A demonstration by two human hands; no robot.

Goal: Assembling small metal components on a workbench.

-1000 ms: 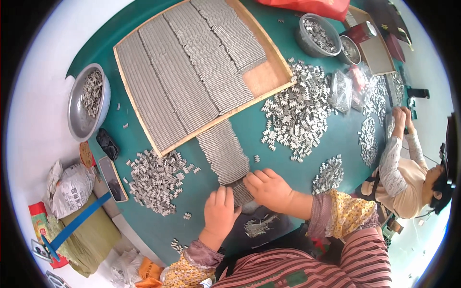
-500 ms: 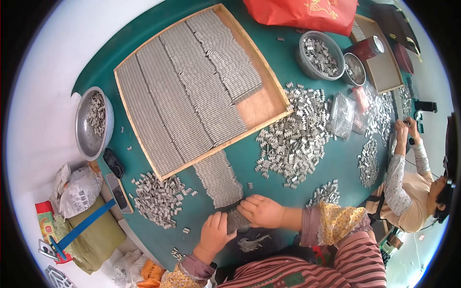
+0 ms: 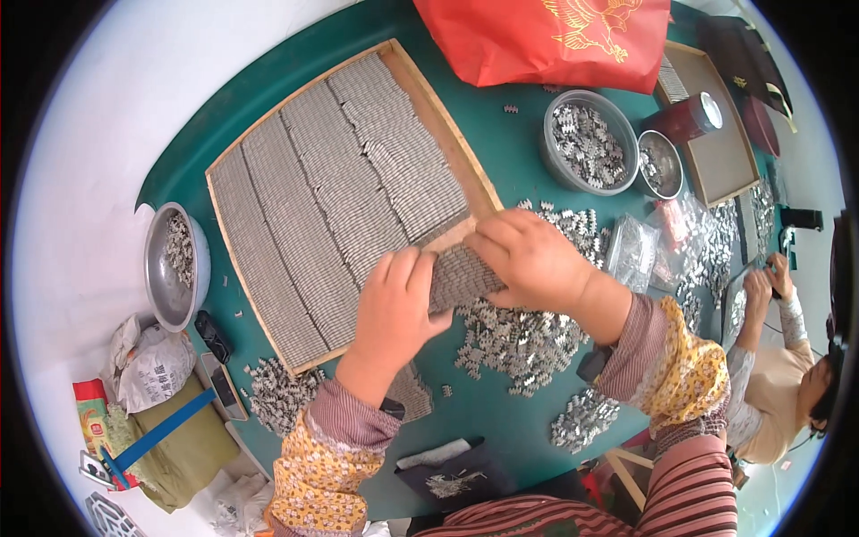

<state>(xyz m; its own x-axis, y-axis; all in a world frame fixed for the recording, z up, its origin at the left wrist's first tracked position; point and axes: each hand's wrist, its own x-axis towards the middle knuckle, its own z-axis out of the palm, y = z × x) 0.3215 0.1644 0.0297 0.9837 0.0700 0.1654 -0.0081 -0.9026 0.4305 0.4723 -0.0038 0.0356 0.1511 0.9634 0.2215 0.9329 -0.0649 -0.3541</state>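
Observation:
Between my two hands is a block of tightly lined-up small grey metal pieces (image 3: 461, 279). My left hand (image 3: 391, 309) grips its left end and my right hand (image 3: 537, 261) its right end, thumbs on the near side. The block hangs over the near right part of a wooden-framed tray (image 3: 259, 324), next to a strip of bare wood. Long rows of the same pieces (image 3: 335, 170) fill most of the tray. Behind my left wrist, a further lined-up row (image 3: 414, 394) lies on the green table, partly hidden.
Loose toothed metal pieces (image 3: 519, 351) are heaped right of the tray, with a smaller heap (image 3: 282, 394) at left. A plastic tub (image 3: 591, 143), a metal bowl (image 3: 161, 268) and a red bag (image 3: 546, 45) stand around. At right, a co-worker (image 3: 778, 376) handles something.
Both hands have moved up and away from me, carrying the block from the near end of the table row to the tray. The view has shifted slightly.

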